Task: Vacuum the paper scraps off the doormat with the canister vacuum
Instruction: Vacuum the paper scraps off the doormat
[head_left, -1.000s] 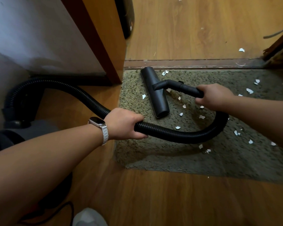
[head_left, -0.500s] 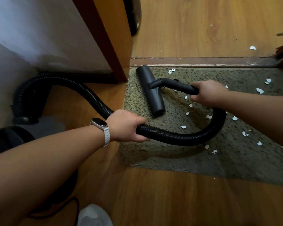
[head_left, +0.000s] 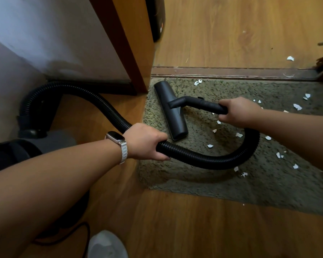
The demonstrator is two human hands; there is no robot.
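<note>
On the left end of the olive shag doormat (head_left: 222, 185), the matte black floor nozzle (head_left: 171, 110) lies flat, its long axis running from the threshold (head_left: 231, 73) toward the person. The right hand (head_left: 237, 110) grasps the rigid black handle tube (head_left: 207, 105) joined to the nozzle's middle. The left hand (head_left: 144, 142), with a white-strapped watch (head_left: 116, 136) at the wrist, is curled round the ribbed black hose (head_left: 203, 159), which loops over the mat and arcs back left to the canister vacuum (head_left: 50, 140) on the wooden floor (head_left: 175, 229). White paper scraps (head_left: 210, 146) lie scattered on the mat right of the nozzle
</note>
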